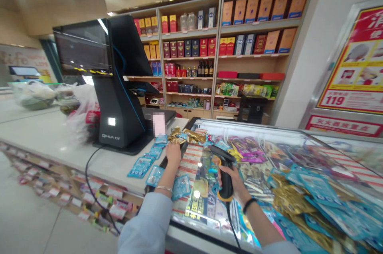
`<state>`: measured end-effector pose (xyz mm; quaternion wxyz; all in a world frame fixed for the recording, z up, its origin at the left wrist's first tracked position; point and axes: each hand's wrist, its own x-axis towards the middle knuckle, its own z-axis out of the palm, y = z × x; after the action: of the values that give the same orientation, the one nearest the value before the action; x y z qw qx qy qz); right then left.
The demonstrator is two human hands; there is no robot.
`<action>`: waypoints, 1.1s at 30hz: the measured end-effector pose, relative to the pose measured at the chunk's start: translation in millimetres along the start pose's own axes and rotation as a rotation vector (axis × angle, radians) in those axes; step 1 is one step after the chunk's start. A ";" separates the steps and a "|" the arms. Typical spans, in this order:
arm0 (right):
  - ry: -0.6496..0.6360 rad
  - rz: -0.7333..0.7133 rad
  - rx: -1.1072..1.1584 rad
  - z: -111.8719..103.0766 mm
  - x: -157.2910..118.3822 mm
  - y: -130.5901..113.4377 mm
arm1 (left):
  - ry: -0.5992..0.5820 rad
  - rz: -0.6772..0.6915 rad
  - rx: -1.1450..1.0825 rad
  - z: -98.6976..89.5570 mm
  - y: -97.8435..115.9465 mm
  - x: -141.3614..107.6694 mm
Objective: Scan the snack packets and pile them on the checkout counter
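My right hand (231,178) is wrapped round the handle of a black and yellow barcode scanner (226,180), its cable hanging down over the glass case. Further left, my left hand (173,154) reaches to the gold packets (179,134) at the corner of the counter; its fingertips are too small and blurred to tell if they hold one. Blue packets (142,166) lie in a row beside that hand on the white counter, and another blue packet (181,186) lies by the left wrist. At the right is a large pile of blue and gold packets (323,198).
A black register (119,86) stands on the white counter (68,158), with plastic bags (85,106) behind it. The glass-topped case (206,230) stretches to the right. Shelves of boxed goods (191,48) line the back wall. A black cable (89,174) hangs over the counter edge.
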<state>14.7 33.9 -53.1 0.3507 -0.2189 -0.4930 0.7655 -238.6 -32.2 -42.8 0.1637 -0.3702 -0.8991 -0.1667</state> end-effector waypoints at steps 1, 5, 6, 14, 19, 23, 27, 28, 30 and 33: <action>0.002 0.000 0.002 0.3 0.0 0.2 | 0.007 0.009 -0.005 -2.0 0.4 0.5; -0.002 -0.008 0.025 0.6 0.8 -0.2 | 0.049 0.145 -0.072 -8.3 9.4 0.5; 0.001 -0.007 0.030 0.6 0.9 -0.5 | 0.045 0.208 -0.099 -8.8 13.4 -0.5; 0.051 0.009 0.028 2.9 -1.9 -4.7 | 0.095 0.057 -0.077 4.2 15.5 -6.7; 0.029 0.003 0.007 3.0 -2.0 -6.2 | -0.056 0.003 -0.092 8.7 2.4 -2.2; 0.020 -0.002 0.016 2.5 -1.2 -6.3 | -0.179 0.104 -0.085 6.6 -2.5 0.3; 0.015 -0.014 0.023 3.4 -1.7 -6.6 | -0.285 0.065 -0.066 4.6 -3.6 1.1; 0.018 -0.014 0.024 3.5 -1.8 -6.5 | -0.273 0.065 -0.076 3.9 -3.1 1.2; 0.023 -0.012 0.027 3.3 -1.7 -5.8 | -0.215 0.082 -0.106 1.8 -2.1 1.6; 0.014 -0.020 0.031 2.5 -0.4 -4.5 | -0.158 0.096 -0.244 -1.4 -3.6 3.9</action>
<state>14.7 33.3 -48.0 0.3653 -0.2136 -0.4808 0.7680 -243.6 -32.8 -40.5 0.0539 -0.4420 -0.8634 -0.2371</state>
